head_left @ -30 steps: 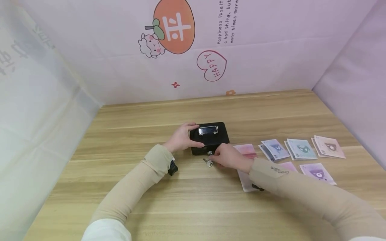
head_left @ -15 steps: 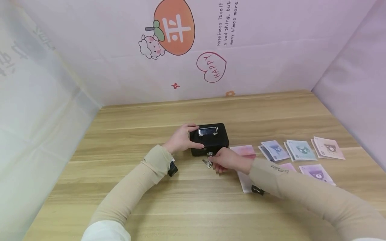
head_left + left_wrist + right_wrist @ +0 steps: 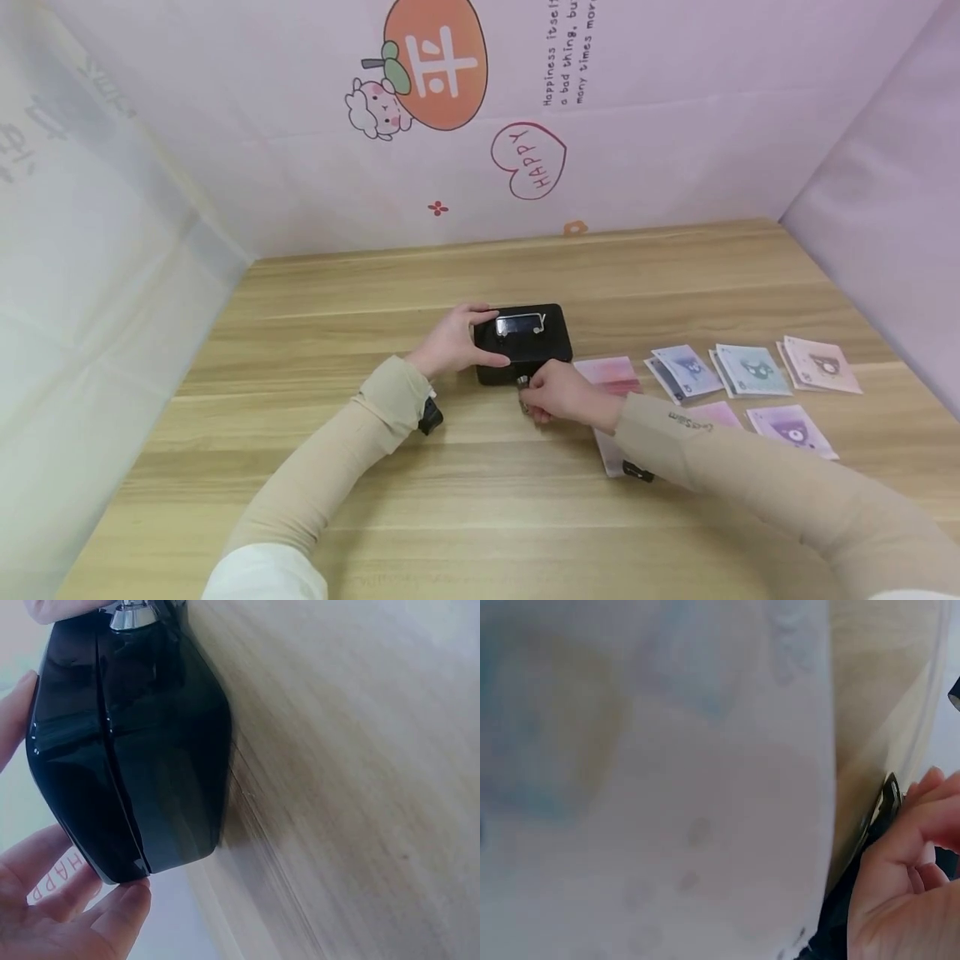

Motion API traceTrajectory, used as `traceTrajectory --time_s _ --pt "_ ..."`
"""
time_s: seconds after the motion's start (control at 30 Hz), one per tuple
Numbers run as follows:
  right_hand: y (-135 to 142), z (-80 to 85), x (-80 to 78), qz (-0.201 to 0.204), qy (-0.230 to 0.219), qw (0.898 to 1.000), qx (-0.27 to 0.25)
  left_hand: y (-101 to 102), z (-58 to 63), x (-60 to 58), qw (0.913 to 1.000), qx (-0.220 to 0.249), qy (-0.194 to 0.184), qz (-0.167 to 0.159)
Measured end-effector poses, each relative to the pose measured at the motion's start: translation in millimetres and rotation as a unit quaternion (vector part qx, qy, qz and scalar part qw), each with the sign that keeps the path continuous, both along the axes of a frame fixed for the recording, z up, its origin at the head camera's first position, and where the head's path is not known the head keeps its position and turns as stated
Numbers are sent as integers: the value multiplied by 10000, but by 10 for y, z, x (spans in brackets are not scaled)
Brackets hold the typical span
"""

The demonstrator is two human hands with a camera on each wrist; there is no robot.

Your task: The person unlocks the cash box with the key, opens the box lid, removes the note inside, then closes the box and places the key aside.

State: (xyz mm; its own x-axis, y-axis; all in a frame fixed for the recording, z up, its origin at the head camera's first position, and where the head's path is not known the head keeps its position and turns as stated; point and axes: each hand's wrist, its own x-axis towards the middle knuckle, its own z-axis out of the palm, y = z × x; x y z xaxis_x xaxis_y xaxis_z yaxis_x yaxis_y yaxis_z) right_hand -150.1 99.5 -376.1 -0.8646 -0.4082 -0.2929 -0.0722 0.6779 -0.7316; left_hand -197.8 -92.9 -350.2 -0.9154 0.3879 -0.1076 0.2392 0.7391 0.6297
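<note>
A small black cash box (image 3: 555,340) with a metal handle (image 3: 520,323) on its lid sits on the table. My left hand (image 3: 452,340) grips its left end, thumb at the lid's front edge and fingers over the back. In the left wrist view the fingers hold the corners of the box (image 3: 169,761), and its lid seam looks closed. At the front lock (image 3: 522,381), my right hand (image 3: 564,393) pinches a key (image 3: 524,404), mostly hidden by the fingers. The right wrist view shows that hand (image 3: 911,885) with curled fingers.
Right of the box lies a pink banknote stack (image 3: 609,372), partly under the right forearm. Further right are folded notes in blue (image 3: 686,371), green (image 3: 752,370), orange (image 3: 822,365) and purple (image 3: 792,430). A printed cloth wall (image 3: 660,158) stands behind the table.
My right hand has turned at the lock, and its fingers now cover the keys that hung visible below it. The left hand keeps its grip on the box, which stays in place.
</note>
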Motion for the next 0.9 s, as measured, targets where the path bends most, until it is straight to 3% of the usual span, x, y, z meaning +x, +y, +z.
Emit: traceTrajectory --time_s 0.1,0.2,0.33,0.43,0.6,0.9 --pt "-6 20 4 132 180 9996 147 -2 1 10 10000 44 -23 27" --pt "-27 59 4 395 730 9952 528 -5 4 16 9999 86 25 47" --pt "-64 100 12 759 1570 9779 1153 -6 0 13 9999 82 87 8" --pt "-86 104 23 918 1930 9669 1395 -7 -3 15 9999 81 66 0" --pt "-89 91 45 977 2318 9551 1569 -1 -7 23 9999 128 64 14" --pt "-71 52 54 928 2300 9583 1421 -2 3 29 10000 93 2 -31"
